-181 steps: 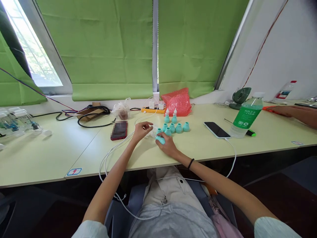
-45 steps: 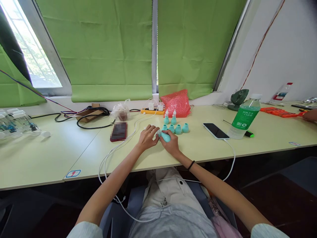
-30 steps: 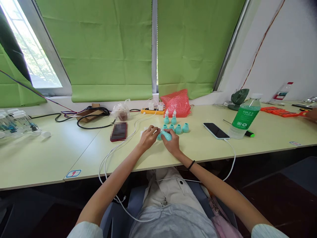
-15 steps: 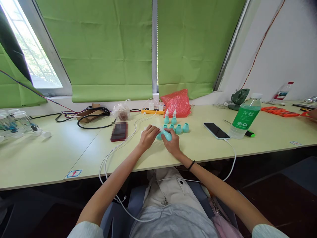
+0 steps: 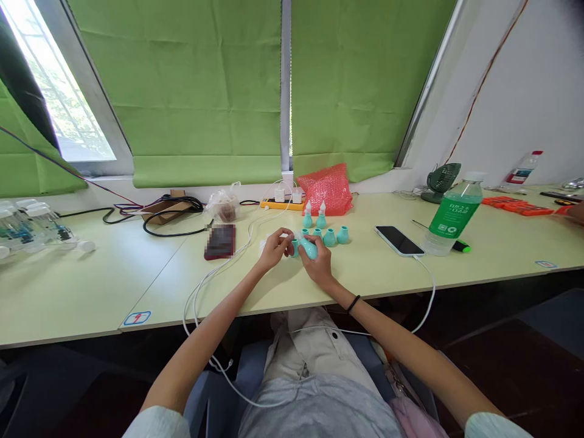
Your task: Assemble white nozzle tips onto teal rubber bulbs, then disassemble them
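Note:
My right hand (image 5: 320, 263) is closed around a teal squeeze bulb (image 5: 309, 248), tilted so that its clear nozzle (image 5: 298, 235) points up and left. My left hand (image 5: 276, 248) is just left of that nozzle, its fingers curled and slightly apart, with nothing visible between them. A teal bulb (image 5: 294, 248) without a nozzle stands between my hands, partly covered. Behind my right hand are several more open teal bulbs (image 5: 329, 238). Two bulbs (image 5: 321, 220) fitted with clear nozzles stand farther back.
A pink bubble-wrap bag (image 5: 326, 190) and an orange power strip (image 5: 278, 205) lie at the back. A phone (image 5: 399, 241) and green-labelled bottle (image 5: 451, 213) are to the right. White cables (image 5: 219, 267) and a dark red-edged item (image 5: 219, 242) are left of my hands.
My left hand has drawn a little to the left, off the nozzle of the held bulb, and its fingers have loosened. The right hand keeps its hold.

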A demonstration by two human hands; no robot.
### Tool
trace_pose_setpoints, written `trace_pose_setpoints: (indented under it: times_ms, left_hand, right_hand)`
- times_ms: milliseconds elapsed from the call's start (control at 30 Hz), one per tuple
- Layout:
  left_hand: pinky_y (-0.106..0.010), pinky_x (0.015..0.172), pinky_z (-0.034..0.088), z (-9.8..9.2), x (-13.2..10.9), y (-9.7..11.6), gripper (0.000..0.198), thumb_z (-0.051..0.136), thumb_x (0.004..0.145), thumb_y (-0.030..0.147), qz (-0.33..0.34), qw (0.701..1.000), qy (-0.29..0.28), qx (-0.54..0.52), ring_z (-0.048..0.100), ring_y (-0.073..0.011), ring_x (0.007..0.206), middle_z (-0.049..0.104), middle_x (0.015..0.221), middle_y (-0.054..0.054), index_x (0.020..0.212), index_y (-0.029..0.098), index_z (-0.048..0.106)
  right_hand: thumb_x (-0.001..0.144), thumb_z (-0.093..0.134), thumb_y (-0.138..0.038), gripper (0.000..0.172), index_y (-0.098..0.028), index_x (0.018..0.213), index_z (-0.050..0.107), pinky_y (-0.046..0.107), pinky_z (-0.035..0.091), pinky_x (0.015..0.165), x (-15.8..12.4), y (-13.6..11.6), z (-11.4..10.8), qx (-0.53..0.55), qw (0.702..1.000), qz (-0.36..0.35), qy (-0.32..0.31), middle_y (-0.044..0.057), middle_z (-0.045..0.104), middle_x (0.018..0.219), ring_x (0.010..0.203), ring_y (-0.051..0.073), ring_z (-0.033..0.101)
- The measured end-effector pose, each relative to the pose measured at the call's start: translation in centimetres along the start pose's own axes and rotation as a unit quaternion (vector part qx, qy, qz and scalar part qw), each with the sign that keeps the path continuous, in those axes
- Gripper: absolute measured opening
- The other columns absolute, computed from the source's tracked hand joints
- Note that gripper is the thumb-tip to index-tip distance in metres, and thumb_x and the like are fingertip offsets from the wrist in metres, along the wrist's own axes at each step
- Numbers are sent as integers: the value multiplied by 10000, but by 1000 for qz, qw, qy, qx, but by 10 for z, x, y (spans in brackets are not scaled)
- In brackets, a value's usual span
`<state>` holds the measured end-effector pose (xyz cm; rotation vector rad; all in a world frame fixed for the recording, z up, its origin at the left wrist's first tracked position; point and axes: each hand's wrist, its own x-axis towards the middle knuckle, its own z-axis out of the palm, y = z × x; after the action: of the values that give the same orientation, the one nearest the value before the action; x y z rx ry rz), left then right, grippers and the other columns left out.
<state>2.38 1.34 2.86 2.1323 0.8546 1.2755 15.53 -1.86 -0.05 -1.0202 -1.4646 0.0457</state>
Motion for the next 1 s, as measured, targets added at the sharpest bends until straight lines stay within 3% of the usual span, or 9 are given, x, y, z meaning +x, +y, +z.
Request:
trace_pose_setpoints:
  times_ms: [100,200,333,400,467,633,867,1000]
  left_hand:
    - [-199,428,457,-3,3,-1,264,326,837,393,-27,999,21,-10,545,-97,444,550,491,24,851,157,444]
    - [-218,475,481,-6,5,-7,261,370,810,386,-50,995,81,13,593,-125,568,606,612,-22,838,146,470]
    - [-271,591,489,-12,6,-16,241,421,772,341,-77,975,185,95,591,-159,711,617,773,-73,806,126,525]
    - [-294,654,471,-14,5,-19,200,449,748,292,-81,965,201,145,581,-162,709,617,767,-69,764,124,557]
    - [-293,678,450,-14,4,-20,143,483,714,232,-77,962,181,192,572,-160,685,618,731,-56,707,131,584]
    - [-276,661,411,-12,3,-22,139,533,642,127,-63,954,60,287,556,-183,725,627,724,-57,738,144,633]
    - [-256,593,396,-10,2,-25,128,564,678,184,-86,926,-87,357,547,-152,618,602,596,-34,565,135,600]
    - [-283,645,422,-10,1,-25,211,516,773,265,-91,913,-130,377,544,-121,637,583,635,-6,636,115,569]
  right_hand:
    - [745,495,-302,234,-184,947,495,320,439,751,-1,-1,0,1,1000,-11,3,54,593,936,856,187,560]
    - [744,495,-297,230,-191,948,498,320,438,757,-1,-1,-1,1,1000,-17,5,49,595,926,855,185,558]
    - [740,497,-293,234,-193,951,497,322,441,749,-1,0,-1,-4,1000,-18,6,46,597,917,840,185,557]
    - [741,498,-293,232,-190,949,497,323,441,744,-2,0,-1,-7,1000,-20,5,47,598,914,840,186,556]
    - [742,497,-296,228,-191,944,497,323,442,737,-2,0,-1,-9,1000,-22,4,47,598,907,839,188,556]
    - [742,497,-287,224,-194,945,491,319,444,731,-3,-3,-2,-7,1000,-23,-8,47,598,911,836,187,558]
    - [732,504,-274,222,-194,939,492,314,445,734,-4,-4,-3,-9,999,-32,-27,48,601,912,839,188,562]
    - [730,503,-272,218,-195,934,496,309,448,726,-4,-4,-3,-14,998,-39,-41,47,604,914,843,190,565]
